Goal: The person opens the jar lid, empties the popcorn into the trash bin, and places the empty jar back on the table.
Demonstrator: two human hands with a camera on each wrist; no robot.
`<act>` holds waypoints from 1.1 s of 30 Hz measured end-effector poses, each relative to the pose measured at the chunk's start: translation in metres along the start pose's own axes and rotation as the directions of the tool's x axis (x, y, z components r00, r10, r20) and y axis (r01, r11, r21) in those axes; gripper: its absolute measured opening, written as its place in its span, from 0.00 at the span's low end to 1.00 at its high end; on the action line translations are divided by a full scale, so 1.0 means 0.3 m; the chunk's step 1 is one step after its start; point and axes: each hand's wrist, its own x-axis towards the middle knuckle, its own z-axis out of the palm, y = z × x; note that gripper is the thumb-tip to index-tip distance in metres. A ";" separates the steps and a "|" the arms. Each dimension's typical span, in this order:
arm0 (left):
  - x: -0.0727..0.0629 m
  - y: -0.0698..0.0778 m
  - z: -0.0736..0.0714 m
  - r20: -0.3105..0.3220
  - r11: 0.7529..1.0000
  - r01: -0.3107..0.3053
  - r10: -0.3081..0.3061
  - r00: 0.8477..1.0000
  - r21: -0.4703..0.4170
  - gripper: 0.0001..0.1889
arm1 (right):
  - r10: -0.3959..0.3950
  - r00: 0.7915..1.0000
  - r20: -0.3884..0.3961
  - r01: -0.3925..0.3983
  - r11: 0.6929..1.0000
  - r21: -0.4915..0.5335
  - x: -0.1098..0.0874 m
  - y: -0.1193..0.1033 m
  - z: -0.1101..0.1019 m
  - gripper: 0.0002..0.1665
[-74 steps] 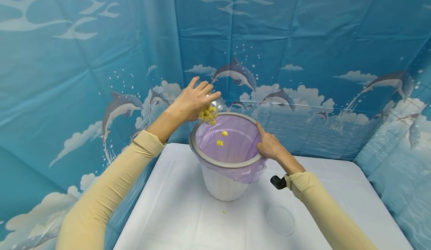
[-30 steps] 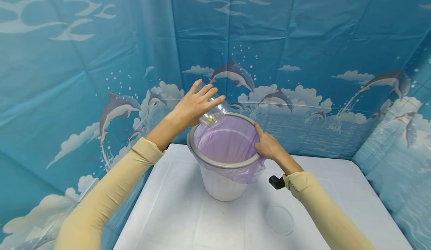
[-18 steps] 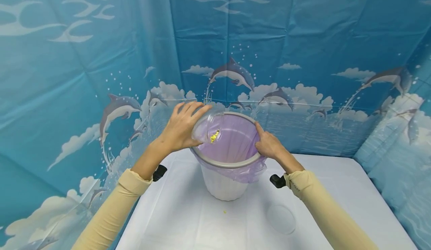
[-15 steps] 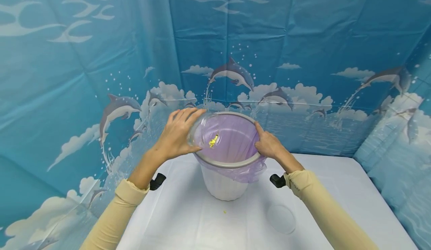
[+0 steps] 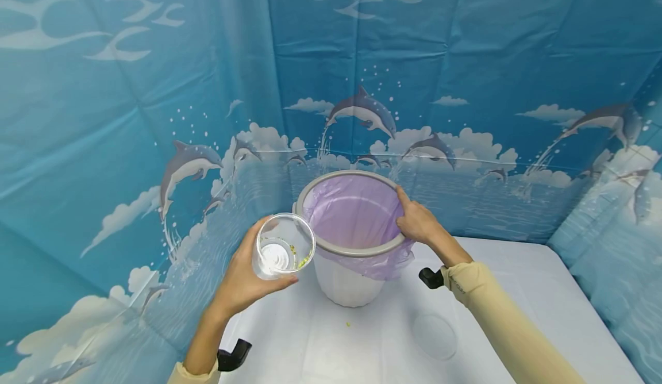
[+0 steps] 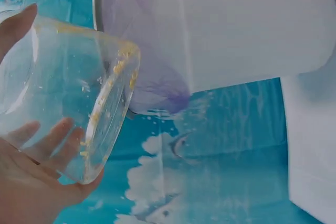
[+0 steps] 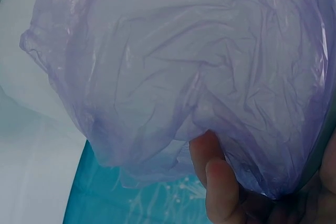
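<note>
My left hand (image 5: pixel 240 283) holds a clear plastic jar (image 5: pixel 264 260) left of the trash can (image 5: pixel 343 283), thumb on its near side. The jar's mouth faces up toward the head camera. Yellow crumbs cling inside around its base, as the left wrist view shows on the jar (image 6: pixel 58 77). The white can has a grey rim and a thin purple bag (image 5: pixel 357 214) lining it, folded over the edge. On the right, my right hand (image 5: pixel 418 223) grips the rim and bag, index finger lying along the rim. The can's bottom inside is hidden.
A clear round lid (image 5: pixel 434 336) lies on the white table (image 5: pixel 289 338), right of the can's front. One small yellow crumb (image 5: pixel 348 324) is in front of the can. A blue dolphin-print curtain (image 5: pixel 403 85) hangs close behind and beside the table.
Yellow popcorn-like pieces fell from the tilted jar into the can earlier. Since then my left hand has brought the jar left and nearer, turning its mouth up. The right hand stays on the rim.
</note>
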 end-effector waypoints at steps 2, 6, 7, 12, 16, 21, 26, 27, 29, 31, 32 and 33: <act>-0.050 -0.025 0.016 -0.008 0.999 0.033 -0.033 0.999 -0.040 0.61 | 0.000 1.000 0.000 0.000 1.000 -0.004 -0.001 0.002 0.000 0.51; -0.136 -0.076 0.073 0.023 0.992 0.067 -0.065 0.998 -0.110 0.60 | 0.004 1.000 -0.005 -0.004 1.000 -0.011 0.001 0.003 0.001 0.51; -0.153 -0.088 0.095 0.038 0.989 0.067 -0.062 0.997 -0.133 0.60 | 0.005 1.000 -0.008 -0.005 1.000 -0.012 0.002 0.004 0.001 0.51; -0.237 -0.138 0.241 0.125 0.967 0.071 -0.041 0.991 -0.244 0.59 | 0.011 1.000 -0.007 -0.012 1.000 -0.014 0.004 0.003 -0.001 0.51; -0.304 -0.162 0.387 0.241 0.918 0.153 -0.066 0.968 -0.367 0.59 | 0.012 1.000 0.000 -0.012 1.000 -0.007 0.004 0.000 0.000 0.51; -0.367 -0.182 0.540 0.430 0.807 0.356 -0.142 0.892 -0.471 0.59 | 0.017 1.000 0.005 -0.017 1.000 -0.001 0.003 -0.005 0.002 0.51; -0.397 -0.201 0.630 0.513 0.744 0.427 -0.133 0.848 -0.513 0.56 | 0.019 1.000 0.000 -0.019 1.000 -0.001 0.003 -0.004 0.003 0.52; -0.399 -0.205 0.643 0.518 0.742 0.422 -0.119 0.847 -0.520 0.56 | 0.018 1.000 -0.001 -0.018 1.000 -0.001 0.003 -0.003 0.003 0.52; -0.405 -0.216 0.663 0.521 0.759 0.398 -0.091 0.849 -0.515 0.55 | 0.019 1.000 -0.005 -0.019 1.000 -0.003 0.003 -0.003 0.003 0.52; -0.410 -0.225 0.681 0.524 0.771 0.380 -0.071 0.849 -0.511 0.55 | 0.018 1.000 -0.007 -0.018 1.000 -0.005 0.002 -0.001 0.002 0.52; -0.412 -0.230 0.690 0.530 0.770 0.381 -0.067 0.845 -0.511 0.54 | 0.017 1.000 -0.008 -0.017 1.000 -0.005 0.002 -0.001 0.003 0.52; -0.414 -0.235 0.698 0.535 0.766 0.385 -0.065 0.843 -0.514 0.54 | 0.016 1.000 -0.010 -0.016 1.000 -0.006 0.002 -0.001 0.004 0.52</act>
